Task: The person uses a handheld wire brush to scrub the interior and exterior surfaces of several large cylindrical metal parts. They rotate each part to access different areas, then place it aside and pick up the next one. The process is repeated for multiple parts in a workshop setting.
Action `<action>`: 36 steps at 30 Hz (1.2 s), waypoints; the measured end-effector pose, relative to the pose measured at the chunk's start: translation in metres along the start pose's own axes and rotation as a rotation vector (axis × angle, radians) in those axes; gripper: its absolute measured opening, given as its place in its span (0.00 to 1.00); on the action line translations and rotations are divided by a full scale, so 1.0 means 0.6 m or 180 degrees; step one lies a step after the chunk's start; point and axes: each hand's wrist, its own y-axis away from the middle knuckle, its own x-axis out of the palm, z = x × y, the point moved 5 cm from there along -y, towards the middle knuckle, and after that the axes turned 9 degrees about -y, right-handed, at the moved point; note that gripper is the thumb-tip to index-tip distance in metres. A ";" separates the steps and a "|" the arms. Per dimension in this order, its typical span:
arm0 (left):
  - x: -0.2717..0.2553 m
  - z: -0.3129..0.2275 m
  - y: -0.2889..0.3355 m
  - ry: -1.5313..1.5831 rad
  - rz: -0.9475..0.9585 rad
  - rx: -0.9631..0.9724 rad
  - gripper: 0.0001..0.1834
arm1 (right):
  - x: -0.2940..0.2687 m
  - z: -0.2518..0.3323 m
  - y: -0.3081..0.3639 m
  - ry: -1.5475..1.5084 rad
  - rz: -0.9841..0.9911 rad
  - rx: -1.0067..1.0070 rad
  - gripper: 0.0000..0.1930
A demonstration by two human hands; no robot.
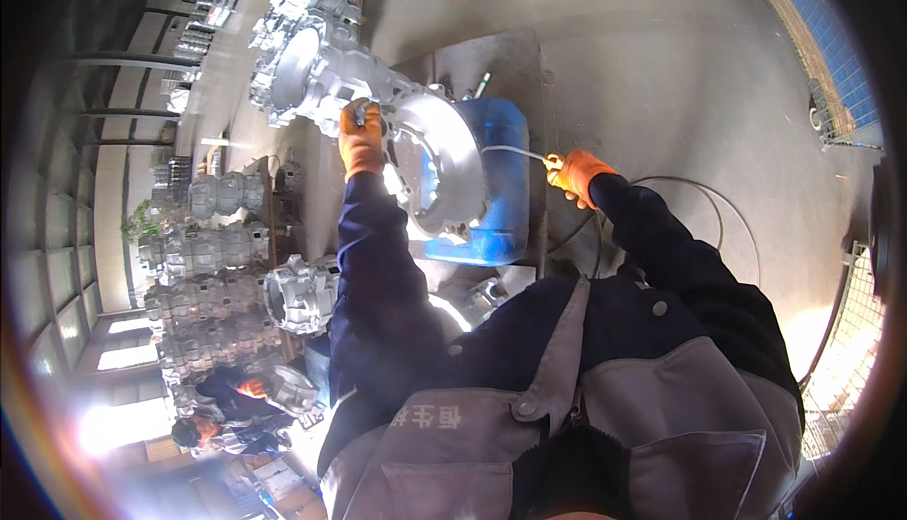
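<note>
A large silvery cast metal housing [460, 147] with a wide round ring opening stands in front of me, over a blue plastic drum [507, 204]. My left hand [361, 142], in an orange glove, is closed on the left edge of the casting, beside the ring. To the right of the ring, my gloved right hand [578, 176] is closed round the handle of an air blow gun [518, 151]. Its long thin tube points left to the ring's right side, and where the tip ends is hard to make out.
A hose [704, 185] loops across the floor on my right. Many similar castings [213, 255] stand in rows at the left. Another person [222, 411] in orange gloves is by a casting at lower left. Blue wire-mesh crates [822, 43] stand at far right.
</note>
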 end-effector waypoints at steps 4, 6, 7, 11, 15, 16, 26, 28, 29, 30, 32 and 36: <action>0.003 0.001 -0.001 -0.0084 0.0057 -0.0046 0.16 | 0.018 -0.062 0.020 -0.0431 0.0109 -0.0046 0.15; 0.003 -0.006 0.000 0.0000 -0.0009 0.0321 0.16 | 0.026 -0.082 0.027 -0.0140 0.0155 -0.0148 0.16; 0.003 -0.001 0.000 0.0070 -0.0013 0.0207 0.16 | 0.031 -0.092 0.033 -0.0023 0.0208 -0.0136 0.17; 0.004 0.003 -0.006 0.0071 -0.0013 0.0247 0.19 | 0.044 -0.122 0.082 0.0562 0.0163 -0.0030 0.16; 0.001 -0.003 -0.012 -0.0044 0.0074 -0.0052 0.21 | 0.045 -0.131 0.168 -0.0259 0.0501 -0.0229 0.15; -0.002 -0.006 -0.010 -0.0082 0.0105 -0.0139 0.21 | 0.043 -0.128 0.186 -0.0351 0.0573 -0.0225 0.14; -0.007 -0.001 -0.015 -0.0347 0.0120 -0.0335 0.21 | 0.050 -0.102 0.241 0.0669 0.0208 -0.1608 0.12; 0.007 0.018 -0.027 -0.0337 0.0177 -0.0264 0.22 | 0.041 -0.121 0.237 0.1753 -0.0073 -0.0692 0.14; 0.013 0.022 -0.028 -0.0258 0.0080 -0.0016 0.21 | 0.039 -0.115 0.240 0.1617 -0.0041 -0.0684 0.12; 0.022 0.021 -0.038 -0.0224 0.0244 0.0247 0.20 | 0.035 -0.101 0.245 0.0927 -0.0038 -0.0881 0.11; 0.032 0.030 -0.036 -0.0026 0.0172 0.0192 0.19 | 0.021 -0.080 0.253 -0.0421 -0.0041 -0.0876 0.10; 0.026 0.021 -0.019 -0.0160 -0.0069 0.0185 0.18 | 0.050 -0.024 0.239 -0.1095 0.0499 -0.1369 0.10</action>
